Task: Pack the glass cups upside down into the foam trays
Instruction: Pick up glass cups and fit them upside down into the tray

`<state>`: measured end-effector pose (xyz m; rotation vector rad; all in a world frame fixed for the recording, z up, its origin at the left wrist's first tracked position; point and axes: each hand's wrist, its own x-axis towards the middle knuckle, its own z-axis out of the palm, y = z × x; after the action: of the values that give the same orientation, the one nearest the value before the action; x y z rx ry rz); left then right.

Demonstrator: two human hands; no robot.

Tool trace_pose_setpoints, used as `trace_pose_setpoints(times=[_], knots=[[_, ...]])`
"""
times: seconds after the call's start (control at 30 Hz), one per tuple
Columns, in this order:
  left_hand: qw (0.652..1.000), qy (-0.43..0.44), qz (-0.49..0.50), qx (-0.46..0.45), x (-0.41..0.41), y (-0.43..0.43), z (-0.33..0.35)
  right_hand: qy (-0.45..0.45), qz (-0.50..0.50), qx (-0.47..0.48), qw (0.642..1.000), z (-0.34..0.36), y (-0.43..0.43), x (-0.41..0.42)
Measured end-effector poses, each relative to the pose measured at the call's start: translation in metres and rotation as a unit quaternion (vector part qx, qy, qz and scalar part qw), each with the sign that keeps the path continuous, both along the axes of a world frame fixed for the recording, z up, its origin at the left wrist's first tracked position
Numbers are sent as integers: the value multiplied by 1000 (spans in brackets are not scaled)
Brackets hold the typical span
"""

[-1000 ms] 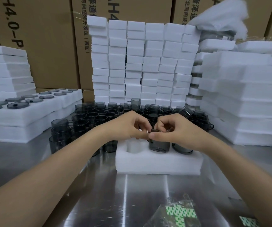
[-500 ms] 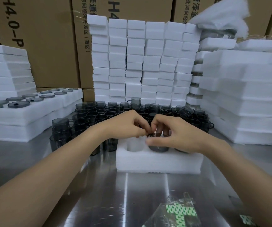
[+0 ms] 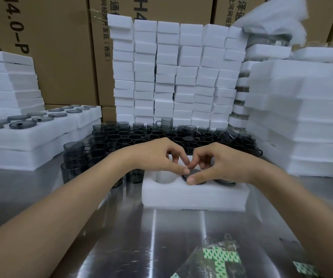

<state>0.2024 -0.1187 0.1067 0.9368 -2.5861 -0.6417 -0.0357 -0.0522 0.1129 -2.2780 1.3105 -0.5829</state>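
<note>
Just under the right hand (image 3: pixel 227 163) sits the cup (image 3: pixel 196 175).

a white foam tray (image 3: pixel 195 195) lies flat on the steel table (image 3: pixel 121 227), three round wells in a row. a smoked glass cup (image 3: pixel 194 174) sits upside down in the middle well, base nearly flush; a second cup (image 3: pixel 224 181), apparently inverted too, fills the right. the left well (image 3: pixel 165 175) gapes. loose cups (image 3: pixel 141 135) crowd behind.

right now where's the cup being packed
Head view, centre: the cup sits upside down in the foam tray, with an empty pocket to its left, a second cup to its right, left hand and right hand pinching it.
</note>
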Motion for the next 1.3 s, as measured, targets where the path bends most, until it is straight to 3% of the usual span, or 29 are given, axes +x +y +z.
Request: trace_pose_setpoints(times=[0.13,0.2,0.3,0.47,0.6,0.73,1.17,1.23,1.3], knots=[[999,20,26,-44,-1,0,-4,-29,-30,-46,998,-4,-13,-14],[995,38,45,-86,-3,1,-8,-64,-108,-128,984,-9,-32,-33],[989,11,68,-133,-6,2,-16,-10,-258,-242,935,-26,-62,-77],[986,-27,75,-144,-10,6,-21,104,-364,-170,910,-62,-90,-134],[985,-38,78,-150,-10,7,-20,125,-368,-120,914,-73,-99,-145],[984,-44,78,-154,-11,8,-21,137,-380,-146,903,-73,-99,-147],[981,-52,84,-166,-10,11,-18,128,-352,-150,915,-62,-88,-128],[978,-39,105,-179,-9,10,-17,119,-356,-127,918,-60,-86,-127],[981,27,127,-142,-11,8,-16,98,-360,-138,917,-57,-82,-123]])
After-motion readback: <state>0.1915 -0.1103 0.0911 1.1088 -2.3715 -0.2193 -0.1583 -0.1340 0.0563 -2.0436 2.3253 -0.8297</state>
